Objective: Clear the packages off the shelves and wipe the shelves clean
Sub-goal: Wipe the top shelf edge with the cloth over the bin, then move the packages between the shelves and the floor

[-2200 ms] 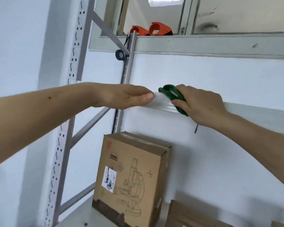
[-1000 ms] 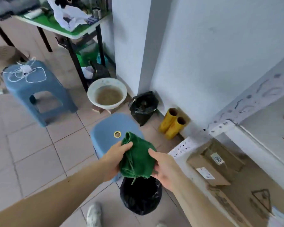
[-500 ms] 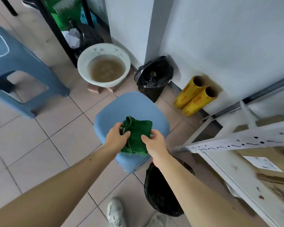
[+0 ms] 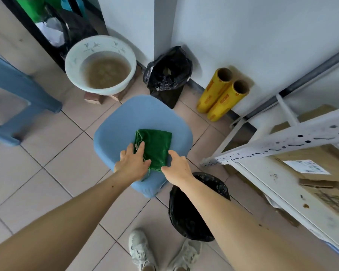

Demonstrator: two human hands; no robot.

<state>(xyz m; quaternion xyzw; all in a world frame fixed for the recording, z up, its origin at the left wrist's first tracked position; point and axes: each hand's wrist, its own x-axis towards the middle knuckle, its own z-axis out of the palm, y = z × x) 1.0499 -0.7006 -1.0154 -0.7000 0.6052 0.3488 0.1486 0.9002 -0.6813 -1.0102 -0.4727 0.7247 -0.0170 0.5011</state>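
Where the green cloth (image 4: 155,148) lies folded on the seat of the blue stool (image 4: 125,122) at frame centre, I see both hands at its near edge. My left hand (image 4: 133,163) rests on the cloth's left side, fingers spread and nearly straight, pressing flat and gripping nothing. My right hand (image 4: 177,167) sits at the cloth's lower right corner with fingers loosely bent; I cannot tell whether they pinch the fabric or only touch it.

Just below the stool, a black bin bag (image 4: 192,212) stands open, partly hidden under my right forearm. A second black bag (image 4: 168,75) leans by the wall corner above the stool. To its left, a white basin (image 4: 100,65) holds murky brown water and sits raised on small blocks. Two yellow film rolls (image 4: 221,94) lean against the wall at upper right.

Along the right edge runs the white shelf (image 4: 272,180), its perforated upright (image 4: 282,149) crossing in front of flattened cardboard boxes (image 4: 321,169) lying on and below it. A second blue stool (image 4: 14,89) occupies the left edge. White shoes (image 4: 141,249) show at the bottom.
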